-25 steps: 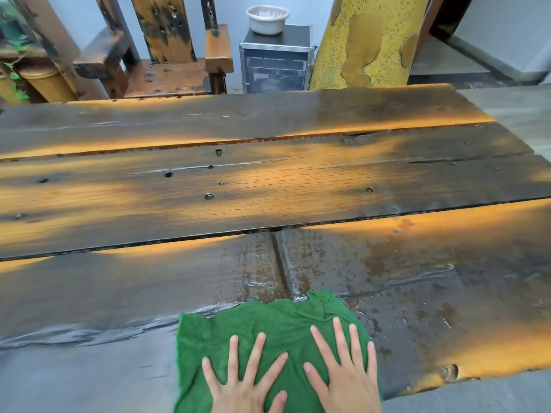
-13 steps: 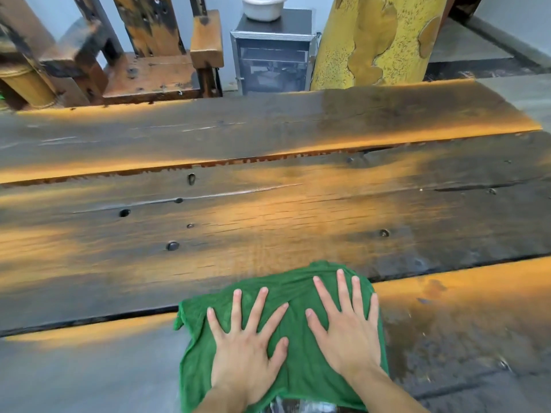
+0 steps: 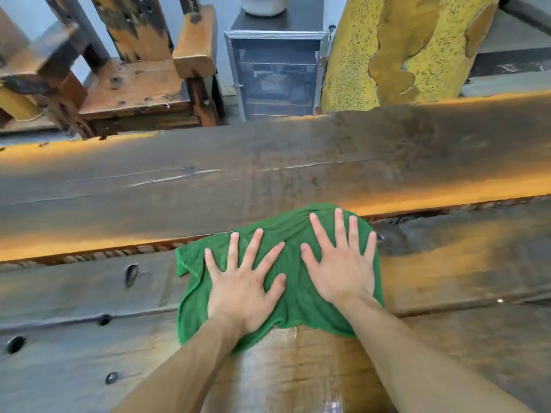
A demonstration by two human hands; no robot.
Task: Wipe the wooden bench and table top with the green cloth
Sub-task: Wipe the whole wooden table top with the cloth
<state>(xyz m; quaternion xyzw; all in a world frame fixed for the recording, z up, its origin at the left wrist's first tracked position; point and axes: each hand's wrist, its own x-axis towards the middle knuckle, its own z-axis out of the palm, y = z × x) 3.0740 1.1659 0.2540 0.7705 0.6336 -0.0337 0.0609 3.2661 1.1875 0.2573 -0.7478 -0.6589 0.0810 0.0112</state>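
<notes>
The green cloth [image 3: 290, 234] lies spread on the dark plank table top [image 3: 119, 180], straddling the gap between the middle plank and the far plank. My left hand [image 3: 244, 281] presses flat on the cloth's left half with its fingers splayed. My right hand [image 3: 343, 260] presses flat on the right half, fingers straight and reaching the cloth's far edge. A wet shiny streak runs on the wood just behind the cloth, between my forearms.
Beyond the table's far edge stand a rough wooden chair [image 3: 143, 87], a small dark metal cabinet [image 3: 277, 73] with a white bowl [image 3: 264, 4] on top, and a thick yellow pillar [image 3: 402, 49]. Bolt holes [image 3: 131, 274] dot the near planks at the left.
Both hands have pushed the cloth away from me, from the near plank across the middle plank to the edge of the far one. A wet trail is left behind it.
</notes>
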